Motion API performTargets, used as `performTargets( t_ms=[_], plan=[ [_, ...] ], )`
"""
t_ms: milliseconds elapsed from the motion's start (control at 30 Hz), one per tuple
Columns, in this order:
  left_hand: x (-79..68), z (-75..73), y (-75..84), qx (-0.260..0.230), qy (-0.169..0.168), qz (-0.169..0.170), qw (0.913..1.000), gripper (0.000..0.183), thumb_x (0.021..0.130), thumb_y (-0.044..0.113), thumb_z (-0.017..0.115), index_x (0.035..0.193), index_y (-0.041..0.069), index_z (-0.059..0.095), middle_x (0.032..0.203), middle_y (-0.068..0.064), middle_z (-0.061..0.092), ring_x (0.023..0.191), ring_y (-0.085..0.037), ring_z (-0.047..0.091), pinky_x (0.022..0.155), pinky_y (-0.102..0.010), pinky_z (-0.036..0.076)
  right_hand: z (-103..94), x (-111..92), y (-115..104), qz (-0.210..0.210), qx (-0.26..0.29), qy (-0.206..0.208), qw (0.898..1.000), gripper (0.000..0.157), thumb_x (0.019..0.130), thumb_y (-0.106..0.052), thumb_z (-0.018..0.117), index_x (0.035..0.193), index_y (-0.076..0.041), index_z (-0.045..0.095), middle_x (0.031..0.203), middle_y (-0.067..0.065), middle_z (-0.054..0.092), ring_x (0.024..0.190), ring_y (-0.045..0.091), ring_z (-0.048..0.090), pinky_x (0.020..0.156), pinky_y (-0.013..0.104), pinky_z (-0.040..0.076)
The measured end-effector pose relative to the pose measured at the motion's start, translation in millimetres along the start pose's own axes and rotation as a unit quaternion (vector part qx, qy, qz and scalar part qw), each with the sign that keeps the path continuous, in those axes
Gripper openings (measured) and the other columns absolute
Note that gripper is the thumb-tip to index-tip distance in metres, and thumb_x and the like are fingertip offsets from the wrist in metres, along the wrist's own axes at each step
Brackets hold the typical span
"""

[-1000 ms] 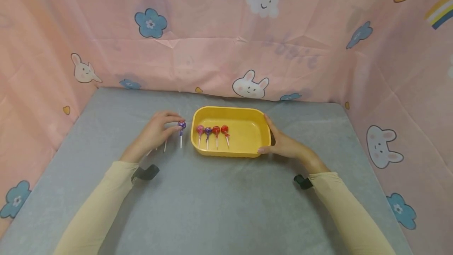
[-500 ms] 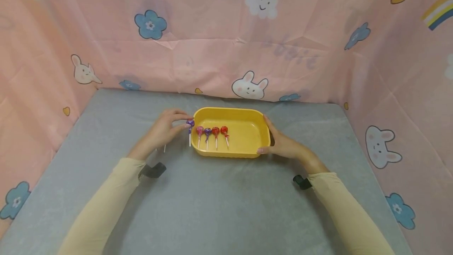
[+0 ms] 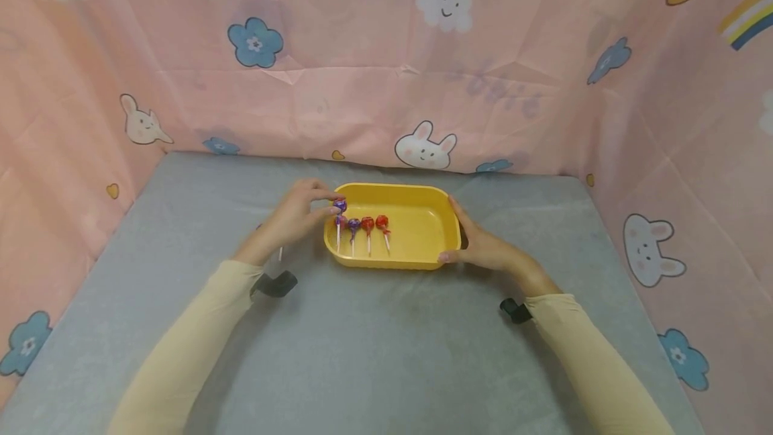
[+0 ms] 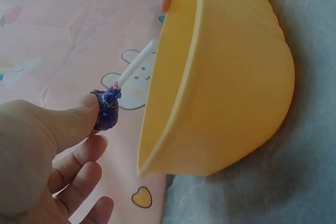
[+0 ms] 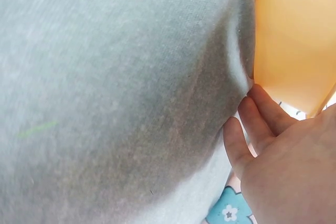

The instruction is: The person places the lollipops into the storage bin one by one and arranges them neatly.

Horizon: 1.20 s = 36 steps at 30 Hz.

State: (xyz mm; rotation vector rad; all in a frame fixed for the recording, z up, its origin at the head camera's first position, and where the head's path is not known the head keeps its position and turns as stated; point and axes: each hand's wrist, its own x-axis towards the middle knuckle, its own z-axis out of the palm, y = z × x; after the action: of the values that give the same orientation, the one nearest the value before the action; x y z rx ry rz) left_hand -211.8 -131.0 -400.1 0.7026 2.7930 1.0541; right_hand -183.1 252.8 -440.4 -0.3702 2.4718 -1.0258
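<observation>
My left hand point(image 3: 296, 213) pinches a purple-wrapped lollipop point(image 4: 107, 109) by its head between thumb and fingers, its white stick angled toward the yellow box. In the head view this lollipop overlaps the left end of the yellow box point(image 3: 386, 264). A row inside the box holds a pink lollipop point(image 3: 343, 221), partly covered by the held one, a purple lollipop point(image 3: 354, 224) and two red ones, with sticks toward me. At the box's right end, my right hand point(image 3: 489, 247) grips it, thumb at the front rim and fingers toward the back corner.
Beside my left wrist a white lollipop stick point(image 3: 280, 254) shows on the grey tabletop point(image 3: 386, 354), its head hidden by the hand. Pink patterned cloth point(image 3: 362, 99) hangs behind and at both sides. Dark straps point(image 3: 274, 284) sit at both wrists.
My left hand has carried the purple lollipop rightward from the table beside the box to over its left end. The right hand and the box have stayed put.
</observation>
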Motion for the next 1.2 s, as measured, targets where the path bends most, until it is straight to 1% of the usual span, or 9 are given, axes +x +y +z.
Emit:
performTargets(
  t_ms=[200,333,467,700,833,1067,1200],
  plan=[
    [10.1,8.3,7.7,-0.001,-0.007,-0.002,1.0,0.031,0.096,0.027,0.065,0.124,0.014,0.07,0.12,-0.011,0.06,0.122,-0.031,0.046,0.105,-0.05,0.041,0.8,0,2,0.001,0.0,0.0,1.0,0.121,0.084,-0.043,0.077,0.157,-0.027,-0.018,0.169,0.009,-0.008,0.155,0.036,0.005,0.122,0.063,0.013],
    [16.6,13.8,12.2,-0.006,-0.019,-0.007,0.9998,0.032,0.096,0.029,0.065,0.124,0.014,0.07,0.117,-0.01,0.059,0.118,-0.028,0.045,0.1,-0.047,0.041,0.8,1,2,0.003,-0.003,0.001,1.0,0.122,0.084,-0.041,0.078,0.157,-0.029,-0.019,0.169,0.008,-0.008,0.155,0.035,0.006,0.122,0.063,0.014],
    [23.0,18.8,15.6,-0.006,-0.027,0.0,0.9996,0.032,0.096,0.031,0.065,0.123,0.015,0.071,0.115,-0.01,0.059,0.114,-0.027,0.044,0.097,-0.045,0.041,0.8,1,1,0.007,-0.003,0.001,1.0,0.123,0.083,-0.042,0.078,0.157,-0.029,-0.019,0.169,0.007,-0.008,0.156,0.034,0.007,0.123,0.061,0.014],
    [32.9,24.9,24.0,-0.005,-0.026,0.032,0.9991,0.031,0.096,0.03,0.065,0.122,0.014,0.071,0.118,-0.01,0.06,0.116,-0.029,0.046,0.1,-0.047,0.042,0.8,1,1,0.007,-0.001,0.0,1.0,0.124,0.082,-0.043,0.079,0.157,-0.03,-0.019,0.169,0.006,-0.008,0.156,0.033,0.006,0.123,0.061,0.014],
    [37.3,28.5,27.8,-0.006,-0.024,0.034,0.9991,0.032,0.096,0.03,0.065,0.122,0.013,0.071,0.12,-0.01,0.06,0.118,-0.029,0.046,0.1,-0.047,0.043,0.7,1,1,0.003,0.002,-0.001,1.0,0.124,0.082,-0.043,0.079,0.156,-0.03,-0.02,0.169,0.006,-0.009,0.156,0.033,0.005,0.123,0.061,0.013],
    [43.9,33.8,33.4,0.005,-0.027,0.036,0.999,0.034,0.095,0.032,0.066,0.121,0.012,0.071,0.123,-0.01,0.06,0.119,-0.028,0.047,0.101,-0.046,0.044,1.1,1,1,0.01,0.001,-0.002,1.0,0.123,0.082,-0.045,0.078,0.155,-0.036,-0.021,0.169,0.005,-0.009,0.156,0.031,0.004,0.124,0.06,0.013],
    [48.0,36.9,36.1,0.003,-0.031,0.036,0.9989,0.033,0.095,0.032,0.065,0.121,0.012,0.072,0.123,-0.01,0.06,0.119,-0.028,0.047,0.101,-0.045,0.045,0.6,1,1,0.009,-0.001,-0.003,1.0,0.122,0.083,-0.043,0.078,0.156,-0.032,-0.021,0.169,0.007,-0.01,0.156,0.034,0.004,0.123,0.062,0.013]
  ],
)
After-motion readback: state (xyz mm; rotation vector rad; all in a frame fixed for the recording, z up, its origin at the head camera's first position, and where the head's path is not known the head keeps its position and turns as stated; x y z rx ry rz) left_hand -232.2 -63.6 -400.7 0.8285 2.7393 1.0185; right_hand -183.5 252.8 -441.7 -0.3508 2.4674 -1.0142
